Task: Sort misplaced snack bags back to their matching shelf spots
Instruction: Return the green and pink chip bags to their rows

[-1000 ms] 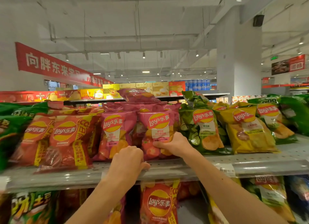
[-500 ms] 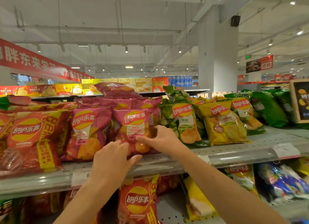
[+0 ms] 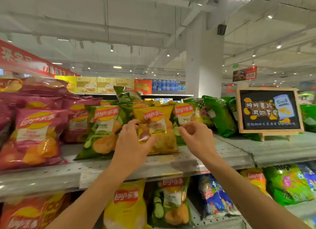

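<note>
Both hands have shifted right from the pink bags: left hand (image 3: pixel 131 141) grips the yellow bag (image 3: pixel 158 129); right hand (image 3: pixel 196 136) hovers loosely curled, seemingly empty, beside green bags (image 3: pixel 220 116).

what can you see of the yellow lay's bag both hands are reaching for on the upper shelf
The yellow Lay's bag is glossy plastic film with a red and yellow logo up top, a pale label panel and pictured chips below. It stands leaning back on the grey perforated shelf, between a green Lay's bag on its left and another green one behind its right edge. The left hand grips its lower left side; the right hand hovers by its right edge, fingers curled, apparently not touching.
</note>
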`<state>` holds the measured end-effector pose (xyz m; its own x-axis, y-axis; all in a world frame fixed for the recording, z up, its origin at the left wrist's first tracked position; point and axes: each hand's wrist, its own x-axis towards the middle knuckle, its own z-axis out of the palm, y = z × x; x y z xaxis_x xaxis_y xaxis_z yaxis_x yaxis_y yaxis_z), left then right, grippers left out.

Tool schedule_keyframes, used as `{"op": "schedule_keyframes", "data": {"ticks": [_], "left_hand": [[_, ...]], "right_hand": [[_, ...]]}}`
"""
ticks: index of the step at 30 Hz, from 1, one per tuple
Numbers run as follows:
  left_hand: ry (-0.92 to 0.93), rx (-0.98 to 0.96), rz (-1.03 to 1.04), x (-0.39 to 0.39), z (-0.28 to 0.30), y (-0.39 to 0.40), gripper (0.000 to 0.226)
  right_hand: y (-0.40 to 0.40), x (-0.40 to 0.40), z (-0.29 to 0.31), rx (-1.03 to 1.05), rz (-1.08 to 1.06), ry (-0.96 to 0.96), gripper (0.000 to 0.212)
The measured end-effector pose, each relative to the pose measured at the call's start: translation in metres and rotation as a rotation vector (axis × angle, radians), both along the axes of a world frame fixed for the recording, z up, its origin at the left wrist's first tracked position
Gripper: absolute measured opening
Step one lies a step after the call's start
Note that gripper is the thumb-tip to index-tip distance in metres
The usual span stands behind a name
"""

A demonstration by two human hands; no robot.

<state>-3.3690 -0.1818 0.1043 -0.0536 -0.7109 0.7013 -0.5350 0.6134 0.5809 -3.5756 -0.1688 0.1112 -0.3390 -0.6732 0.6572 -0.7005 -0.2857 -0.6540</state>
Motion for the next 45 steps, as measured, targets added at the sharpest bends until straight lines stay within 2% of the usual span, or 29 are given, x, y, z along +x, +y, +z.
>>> {"op": "schedule_keyframes", "data": {"ticks": [2, 4, 6, 7, 9, 11, 13, 15, 17, 19, 22, 25, 28, 31, 41, 43, 45], "left_hand": [[-0.016, 0.155, 0.041, -0.024, 0.004, -0.015, 0.098], [0.045, 0.326, 0.042, -0.035, 0.007, -0.030, 0.121], [0.134, 0.474, 0.010, -0.041, 0.007, -0.043, 0.135], [0.160, 0.520, 0.008, -0.042, 0.006, -0.047, 0.141], [0.168, 0.582, 0.039, -0.042, 0.005, -0.054, 0.150], [0.142, 0.617, 0.064, -0.043, 0.002, -0.059, 0.147], [0.125, 0.589, 0.049, -0.042, -0.002, -0.063, 0.119], [0.137, 0.543, 0.013, -0.042, -0.003, -0.064, 0.086], [0.142, 0.522, -0.007, -0.041, -0.003, -0.064, 0.078], [0.156, 0.511, 0.003, -0.042, -0.003, -0.065, 0.081], [0.196, 0.498, 0.037, -0.044, -0.002, -0.065, 0.074], [0.253, 0.522, 0.069, -0.045, 0.000, -0.069, 0.079], [0.264, 0.521, 0.071, -0.054, 0.005, -0.075, 0.086], [0.249, 0.530, 0.000, -0.074, 0.009, -0.083, 0.102], [0.262, 0.676, -0.183, -0.146, 0.011, -0.114, 0.115], [0.254, 0.675, -0.196, -0.153, 0.009, -0.117, 0.121], [0.235, 0.667, -0.196, -0.157, 0.008, -0.120, 0.117]], "right_hand": [[-0.015, -0.041, 0.002, 0.041, -0.081, 0.017, 0.028], [-0.036, -0.072, 0.005, 0.173, -0.152, 0.121, 0.063], [-0.055, -0.090, 0.009, 0.341, -0.106, 0.174, 0.087], [-0.064, -0.096, 0.011, 0.402, -0.024, 0.143, 0.086], [-0.081, -0.103, 0.014, 0.485, 0.176, 0.017, 0.069], [-0.096, -0.106, 0.016, 0.548, 0.310, -0.077, 0.071], [-0.108, -0.105, 0.017, 0.600, 0.338, -0.098, 0.089], [-0.117, -0.105, 0.017, 0.607, 0.314, -0.102, 0.097], [-0.121, -0.105, 0.015, 0.593, 0.308, -0.117, 0.093], [-0.121, -0.107, 0.013, 0.574, 0.328, -0.151, 0.081], [-0.112, -0.115, 0.012, 0.540, 0.284, -0.147, 0.065], [-0.096, -0.135, 0.013, 0.502, 0.131, -0.047, 0.067], [-0.078, -0.161, 0.013, 0.444, 0.098, -0.066, 0.069], [-0.057, -0.182, 0.014, 0.386, 0.109, -0.130, 0.072], [0.003, -0.194, 0.018, 0.205, 0.208, -0.226, 0.087], [0.008, -0.191, 0.016, 0.196, 0.251, -0.231, 0.085], [0.012, -0.185, 0.013, 0.173, 0.280, -0.232, 0.078]]}}
